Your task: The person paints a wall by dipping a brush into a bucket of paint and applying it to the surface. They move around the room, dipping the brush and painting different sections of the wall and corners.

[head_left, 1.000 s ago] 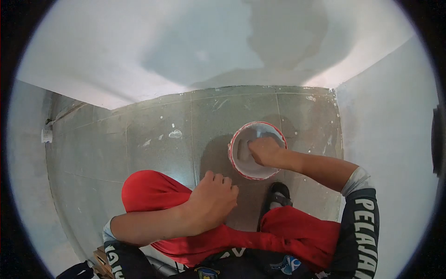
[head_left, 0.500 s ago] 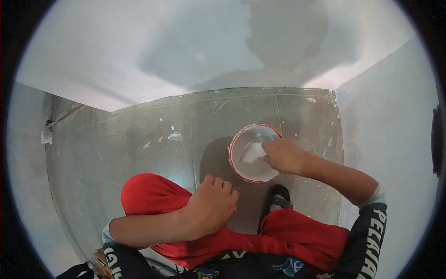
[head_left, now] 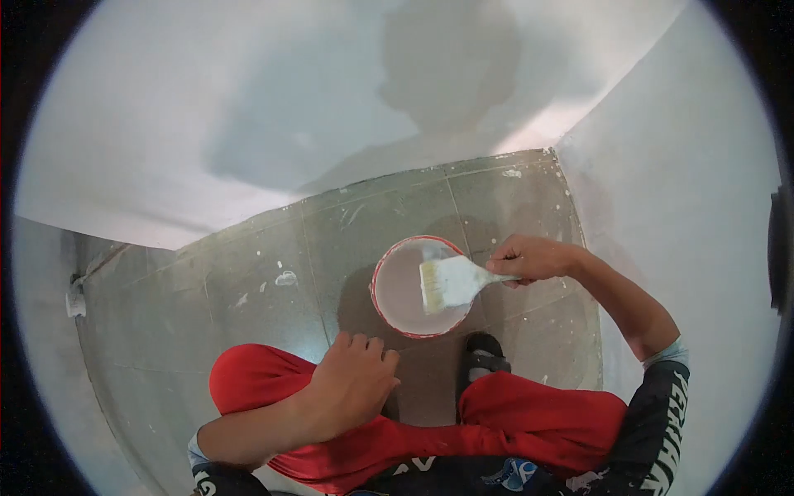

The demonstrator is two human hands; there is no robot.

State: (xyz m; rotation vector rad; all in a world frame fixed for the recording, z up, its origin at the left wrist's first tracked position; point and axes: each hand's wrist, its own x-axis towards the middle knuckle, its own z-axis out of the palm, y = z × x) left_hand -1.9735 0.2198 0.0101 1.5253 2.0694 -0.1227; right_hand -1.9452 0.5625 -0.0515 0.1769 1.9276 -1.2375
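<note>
Tile floor, grey-green, with pale joints, white spots and smears. Pale wall ahead, bearing the shadow of a head and shoulders; second pale wall to the right, meeting the first at a corner.

Bucket: one, round, red-rimmed, upright on the tiles in front of me, pale liquid within.

Brush: one, wide and flat, coated white, bristle tips yellowish. Positioned over the bucket's opening, bristles to the left, handle reaching past the right rim. Contact with the liquid: cannot tell.

Right hand: mine, bare, fingers closed around the brush handle, to the right of the bucket.

Left hand: mine, bare, back upward, fingers bent, by my left knee. Palm hidden; I cannot tell how far it is closed or whether anything is under it.

Trousers: red. Sandal: dark, strapped, near the bucket.

Writing: my dark right sleeve carries large light capitals, beginning "PE", the rest too distorted to read surely. Shirt: dark, part of some light lettering, plus a blue-and-white emblem, its text too small to read. Bucket: no legible label.
</note>
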